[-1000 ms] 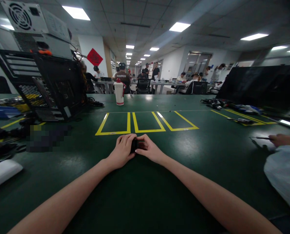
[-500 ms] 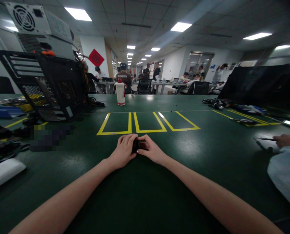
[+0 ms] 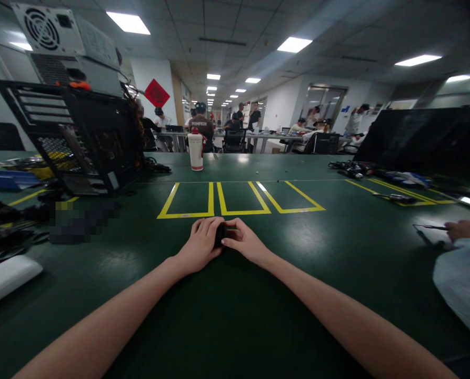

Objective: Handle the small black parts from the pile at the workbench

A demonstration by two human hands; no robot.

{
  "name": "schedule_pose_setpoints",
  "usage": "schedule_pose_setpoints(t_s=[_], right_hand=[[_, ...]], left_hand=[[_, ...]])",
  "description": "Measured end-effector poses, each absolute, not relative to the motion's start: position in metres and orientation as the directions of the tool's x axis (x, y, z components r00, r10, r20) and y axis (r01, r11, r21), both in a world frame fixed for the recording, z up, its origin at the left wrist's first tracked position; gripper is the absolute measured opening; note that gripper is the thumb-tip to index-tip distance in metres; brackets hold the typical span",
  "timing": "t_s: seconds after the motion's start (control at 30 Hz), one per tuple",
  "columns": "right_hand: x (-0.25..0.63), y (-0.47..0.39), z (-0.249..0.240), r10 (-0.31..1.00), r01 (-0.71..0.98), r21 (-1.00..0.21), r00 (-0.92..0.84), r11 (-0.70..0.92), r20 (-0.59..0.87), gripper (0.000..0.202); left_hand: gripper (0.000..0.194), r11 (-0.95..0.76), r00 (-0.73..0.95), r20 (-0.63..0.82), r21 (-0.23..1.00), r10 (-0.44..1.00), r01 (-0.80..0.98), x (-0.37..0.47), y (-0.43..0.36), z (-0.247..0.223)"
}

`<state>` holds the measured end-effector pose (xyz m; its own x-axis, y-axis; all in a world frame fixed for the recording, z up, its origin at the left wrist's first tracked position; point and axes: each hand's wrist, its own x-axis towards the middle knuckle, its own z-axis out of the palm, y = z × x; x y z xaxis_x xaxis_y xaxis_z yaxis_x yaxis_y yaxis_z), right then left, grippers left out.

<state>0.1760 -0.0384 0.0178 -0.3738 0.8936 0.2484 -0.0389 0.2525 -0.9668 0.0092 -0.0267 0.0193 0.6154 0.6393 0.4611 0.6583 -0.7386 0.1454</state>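
Note:
Close to the middle of the green table (image 3: 235,316), my left hand (image 3: 201,239) is wrapped over a small black object (image 3: 219,235), covering most of it. From the other side, my right hand (image 3: 245,242) pinches the same object between bent fingers and thumb. Only a dark strip of it shows between the two hands, so its kind cannot be made out. Both hands are low over the tabletop, just this side of the yellow taped outlines (image 3: 245,212).
A white bottle with a red lid (image 3: 196,150) stands beyond the outlines. At left are an open black computer case (image 3: 88,142) and a power supply (image 3: 47,29). To the right, another person's hand (image 3: 461,230) holds a thin tool, near a black monitor (image 3: 416,139).
My right fingers have drawn slightly closer around the black object, narrowing the gap under them. My left hand stays nearly still. The neighbour's thin tool has shifted slightly.

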Motion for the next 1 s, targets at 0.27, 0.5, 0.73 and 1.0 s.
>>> schedule_pose_setpoints(t_s=[0.27, 0.5, 0.73, 1.0], right_hand=[[0.1741, -0.0373, 0.0167, 0.902, -0.033, -0.955, -0.321, 0.294, 0.289, 0.027], [0.1774, -0.0402, 0.0203, 0.893, -0.011, -0.962, -0.369, 0.272, 0.257, 0.034], [0.1739, -0.0397, 0.0197, 0.901, -0.064, -0.955, -0.318, 0.291, 0.295, 0.027], [0.1784, -0.0371, 0.018, 0.897, -0.064, -0.97, -0.37, 0.234, 0.241, 0.034]], left_hand=[[0.06, -0.737, 0.614, 0.459, 0.151, 0.642, 0.659, 0.0088, -0.0273, 0.02], [0.062, -0.743, 0.616, 0.463, 0.159, 0.638, 0.65, 0.0079, -0.0283, 0.0201], [0.059, -0.741, 0.606, 0.482, 0.149, 0.633, 0.655, 0.0092, -0.0269, 0.0183], [0.062, -0.74, 0.609, 0.469, 0.159, 0.64, 0.654, 0.0084, -0.0285, 0.0204]])
